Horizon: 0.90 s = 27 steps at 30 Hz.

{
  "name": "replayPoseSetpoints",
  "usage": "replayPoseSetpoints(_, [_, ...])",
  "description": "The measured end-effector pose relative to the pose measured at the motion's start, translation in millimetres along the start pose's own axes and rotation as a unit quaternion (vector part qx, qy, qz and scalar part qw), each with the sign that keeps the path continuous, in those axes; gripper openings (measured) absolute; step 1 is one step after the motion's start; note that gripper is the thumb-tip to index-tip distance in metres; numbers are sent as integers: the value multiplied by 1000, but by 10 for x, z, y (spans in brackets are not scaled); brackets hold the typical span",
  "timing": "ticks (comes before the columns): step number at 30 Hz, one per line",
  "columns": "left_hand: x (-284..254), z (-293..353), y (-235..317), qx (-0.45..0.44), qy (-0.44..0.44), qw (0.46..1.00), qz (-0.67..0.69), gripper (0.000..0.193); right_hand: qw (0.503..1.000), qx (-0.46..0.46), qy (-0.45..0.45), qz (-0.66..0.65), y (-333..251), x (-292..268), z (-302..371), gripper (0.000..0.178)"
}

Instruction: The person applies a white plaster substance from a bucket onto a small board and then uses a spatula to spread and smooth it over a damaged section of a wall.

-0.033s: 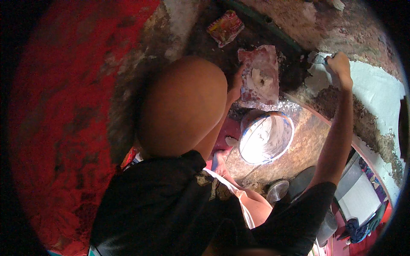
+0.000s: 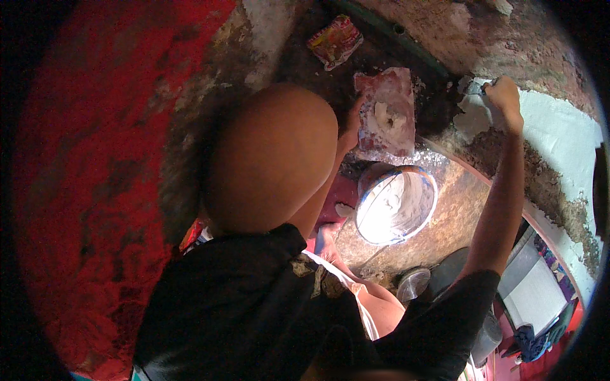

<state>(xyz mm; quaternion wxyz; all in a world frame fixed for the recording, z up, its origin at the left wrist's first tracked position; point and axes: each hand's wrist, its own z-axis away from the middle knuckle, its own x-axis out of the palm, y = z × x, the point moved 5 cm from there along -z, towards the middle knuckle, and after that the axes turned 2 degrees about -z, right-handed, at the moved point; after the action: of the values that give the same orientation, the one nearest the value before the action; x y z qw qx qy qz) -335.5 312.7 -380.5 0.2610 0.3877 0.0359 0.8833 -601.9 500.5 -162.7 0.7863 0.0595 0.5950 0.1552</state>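
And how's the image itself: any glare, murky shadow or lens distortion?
Head view: inside the bucket, glare washes out detail; head view: the left hand sits in dim shadow; head view: black fisheye border, with straight edges bowing near it.

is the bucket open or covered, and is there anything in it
Open and not empty: no lid covers the bucket's mouth, and whitish material shows inside. Glare makes its level hard to tell.

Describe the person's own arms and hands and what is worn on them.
The right arm wears a short black sleeve and is bare below its hem. The right hand and partly hidden left hand show no gloves.
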Motion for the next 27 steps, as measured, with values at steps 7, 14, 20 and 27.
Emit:
replayPoseSetpoints(7, [-184, -183, -164, 5, 45, 998, -44, 64, 999, -27, -16, 8, -217, 240, -111, 34])
replayPoseSetpoints(14, [-537, -576, -371, 56, 141, 983, -102, 63, 998, -38, 40, -18, -354, 324, -88, 42])
replayPoseSetpoints(20, [-522, -646, -521, 29, 85, 994, -67, 60, 996, -81, 29, 17, -218, 269, -62, 44])
replayPoseSetpoints(27, [-510, -747, -531, 12, 59, 997, -55, 59, 1000, -27, -11, 9, -244, 335, -88, 41])
